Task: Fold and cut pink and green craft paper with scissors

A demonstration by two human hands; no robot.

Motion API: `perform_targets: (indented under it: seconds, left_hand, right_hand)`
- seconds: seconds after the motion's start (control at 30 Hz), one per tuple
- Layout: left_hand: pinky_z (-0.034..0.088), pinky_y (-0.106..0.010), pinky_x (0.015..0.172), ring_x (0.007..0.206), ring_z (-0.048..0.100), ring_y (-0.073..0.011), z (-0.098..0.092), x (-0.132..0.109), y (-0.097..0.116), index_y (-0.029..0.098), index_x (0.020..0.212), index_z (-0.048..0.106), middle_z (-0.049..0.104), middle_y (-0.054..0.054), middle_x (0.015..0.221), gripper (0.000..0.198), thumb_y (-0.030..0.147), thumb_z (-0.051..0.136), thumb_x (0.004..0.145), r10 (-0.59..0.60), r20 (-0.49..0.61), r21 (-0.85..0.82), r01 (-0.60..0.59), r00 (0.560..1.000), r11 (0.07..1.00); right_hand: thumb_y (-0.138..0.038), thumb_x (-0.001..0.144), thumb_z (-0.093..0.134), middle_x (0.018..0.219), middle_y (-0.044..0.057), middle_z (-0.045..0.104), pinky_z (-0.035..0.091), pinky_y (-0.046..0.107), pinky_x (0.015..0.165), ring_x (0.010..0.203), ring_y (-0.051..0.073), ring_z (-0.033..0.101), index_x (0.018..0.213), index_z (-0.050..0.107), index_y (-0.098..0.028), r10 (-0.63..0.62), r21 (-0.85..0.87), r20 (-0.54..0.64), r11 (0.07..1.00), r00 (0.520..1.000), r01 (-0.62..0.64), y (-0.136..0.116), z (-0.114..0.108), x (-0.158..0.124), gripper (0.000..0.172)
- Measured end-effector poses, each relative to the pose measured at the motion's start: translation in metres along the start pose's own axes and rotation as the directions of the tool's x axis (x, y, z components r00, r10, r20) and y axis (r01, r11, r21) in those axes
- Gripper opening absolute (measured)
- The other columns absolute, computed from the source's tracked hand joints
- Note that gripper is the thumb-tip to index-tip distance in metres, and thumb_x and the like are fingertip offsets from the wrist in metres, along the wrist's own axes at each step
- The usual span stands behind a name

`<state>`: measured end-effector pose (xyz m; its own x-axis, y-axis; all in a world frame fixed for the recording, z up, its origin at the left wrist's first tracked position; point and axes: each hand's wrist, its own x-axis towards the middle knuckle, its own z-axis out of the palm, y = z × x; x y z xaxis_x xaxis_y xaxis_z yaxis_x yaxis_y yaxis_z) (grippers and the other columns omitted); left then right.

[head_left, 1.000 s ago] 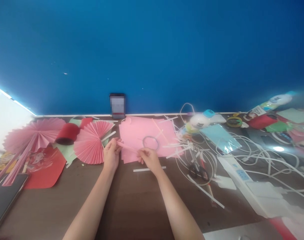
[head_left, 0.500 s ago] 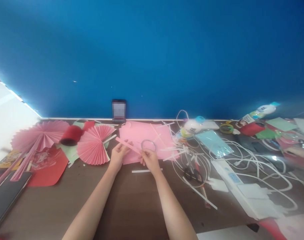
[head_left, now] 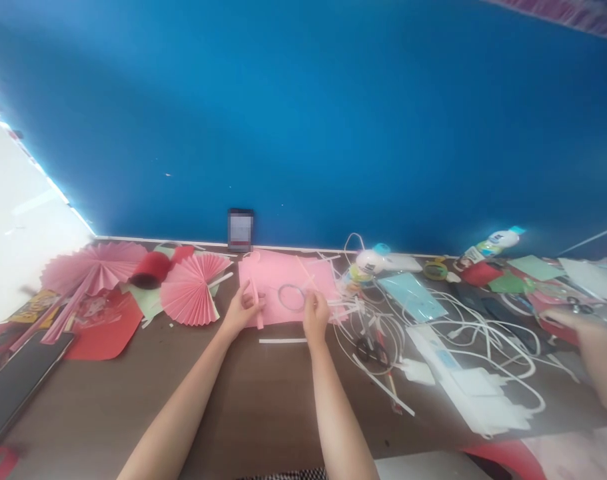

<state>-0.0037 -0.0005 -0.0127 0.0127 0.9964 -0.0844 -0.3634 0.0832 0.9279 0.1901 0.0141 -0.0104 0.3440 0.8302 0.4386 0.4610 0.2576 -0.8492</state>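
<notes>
My left hand (head_left: 242, 309) is closed on a narrow pink paper strip (head_left: 256, 303), which stands nearly upright between thumb and fingers. Under it lie sheets of pink paper (head_left: 270, 267). A thin clear ring, like a roll of tape (head_left: 292, 287), rests on the pink paper between my two hands. Just beside its right edge is my right hand (head_left: 316, 315), fingers pinched together; whatever they hold, if anything, is hidden. A white paper strip (head_left: 283, 341) lies on the table below the pink paper.
Pink pleated paper fans (head_left: 190, 293) and a red roll (head_left: 152, 270) lie left. Black-handled scissors (head_left: 372, 350), a glue bottle (head_left: 366, 263), white cables and a power strip (head_left: 446, 360) lie right. Another person's hand (head_left: 568, 320) is at the far right.
The pink strip has turned from slanting across between both hands to nearly upright in my left hand. My right hand has let go of it and moved right, beside the ring.
</notes>
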Motion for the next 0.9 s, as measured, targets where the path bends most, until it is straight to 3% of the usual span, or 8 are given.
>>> perform_targets:
  seconds: [0.17, 0.37, 0.47, 0.6, 0.67, 0.73, 0.83, 0.9]
  left_hand:
    - [0.045, -0.036, 0.084, 0.094, 0.059, -0.0196, -0.002, 0.000, 0.000, 0.018, 0.132, 0.028, 0.061, -0.013, 0.106, 0.081, 0.024, 0.072, 0.064, -0.002, 0.073, 0.005, 0.002, 0.997, 1.000]
    - [0.045, -0.032, 0.080, 0.083, 0.060, -0.0173, -0.006, 0.002, 0.002, 0.014, 0.110, 0.054, 0.058, -0.013, 0.110, 0.045, 0.036, 0.063, 0.072, 0.002, 0.151, 0.054, -0.010, 0.989, 0.998]
    - [0.045, -0.028, 0.071, 0.073, 0.058, -0.0145, -0.006, 0.004, -0.002, 0.012, 0.101, 0.059, 0.062, -0.011, 0.096, 0.039, 0.041, 0.059, 0.074, -0.019, 0.129, 0.067, 0.011, 0.991, 0.998]
    - [0.042, -0.024, 0.058, 0.057, 0.050, -0.0094, -0.001, 0.001, -0.004, 0.013, 0.100, 0.058, 0.056, -0.001, 0.068, 0.035, 0.039, 0.053, 0.077, -0.054, 0.129, 0.109, 0.040, 0.990, 0.993]
    - [0.038, -0.022, 0.053, 0.051, 0.046, -0.0080, 0.003, -0.001, -0.001, 0.013, 0.101, 0.055, 0.050, 0.002, 0.060, 0.034, 0.037, 0.051, 0.077, -0.074, 0.151, 0.111, 0.058, 0.986, 0.992]
    - [0.034, -0.021, 0.048, 0.047, 0.042, -0.0072, 0.006, -0.004, 0.001, 0.012, 0.099, 0.053, 0.047, 0.004, 0.057, 0.033, 0.035, 0.052, 0.076, -0.087, 0.163, 0.105, 0.071, 0.983, 0.992]
    - [0.030, -0.020, 0.046, 0.045, 0.038, -0.0066, 0.007, -0.004, 0.002, 0.013, 0.096, 0.053, 0.042, 0.006, 0.054, 0.029, 0.031, 0.052, 0.074, -0.111, 0.147, 0.086, 0.100, 0.983, 0.991]
    - [0.028, -0.019, 0.046, 0.046, 0.038, -0.0067, 0.007, -0.003, 0.001, 0.014, 0.099, 0.052, 0.042, 0.006, 0.053, 0.029, 0.028, 0.051, 0.073, -0.143, 0.134, 0.045, 0.138, 0.981, 0.989]
  right_hand:
    - [-0.026, 0.079, 0.044, 0.081, 0.008, 0.059, 0.043, 0.032, 0.069, 0.075, 0.019, 0.054, 0.081, 0.059, -0.015, -0.076, -0.214, 0.144, 0.971, 0.987, 0.106, 0.008, -0.007, 0.013, 0.020]
    - [-0.013, 0.077, 0.040, 0.087, 0.011, 0.059, 0.042, 0.035, 0.080, 0.084, 0.021, 0.054, 0.085, 0.060, -0.014, -0.116, -0.397, 0.378, 0.876, 0.918, 0.274, 0.013, -0.023, 0.043, 0.022]
    - [-0.014, 0.076, 0.043, 0.084, 0.009, 0.060, 0.042, 0.034, 0.078, 0.082, 0.021, 0.054, 0.081, 0.062, -0.016, -0.121, -0.394, 0.456, 0.861, 0.882, 0.322, 0.013, -0.026, 0.051, 0.019]
    - [-0.014, 0.074, 0.051, 0.084, 0.006, 0.061, 0.041, 0.031, 0.080, 0.083, 0.018, 0.054, 0.080, 0.064, -0.018, -0.160, -0.312, 0.607, 0.852, 0.778, 0.419, 0.006, -0.024, 0.046, 0.015]
    - [-0.018, 0.072, 0.057, 0.085, 0.005, 0.060, 0.041, 0.031, 0.080, 0.084, 0.019, 0.054, 0.078, 0.063, -0.019, -0.180, -0.246, 0.676, 0.858, 0.714, 0.450, 0.002, -0.021, 0.039, 0.009]
    - [-0.022, 0.069, 0.062, 0.085, 0.005, 0.060, 0.041, 0.033, 0.079, 0.085, 0.020, 0.052, 0.072, 0.062, -0.019, -0.199, -0.200, 0.706, 0.865, 0.679, 0.461, 0.001, -0.019, 0.030, 0.004]
    - [-0.023, 0.073, 0.058, 0.083, 0.005, 0.058, 0.039, 0.037, 0.080, 0.085, 0.021, 0.051, 0.070, 0.057, -0.020, -0.221, -0.133, 0.667, 0.905, 0.712, 0.405, -0.001, -0.016, 0.018, 0.005]
    - [-0.026, 0.080, 0.050, 0.081, 0.004, 0.057, 0.039, 0.038, 0.081, 0.084, 0.020, 0.052, 0.078, 0.054, -0.020, -0.185, -0.045, 0.575, 0.965, 0.797, 0.257, -0.003, -0.014, 0.011, 0.008]
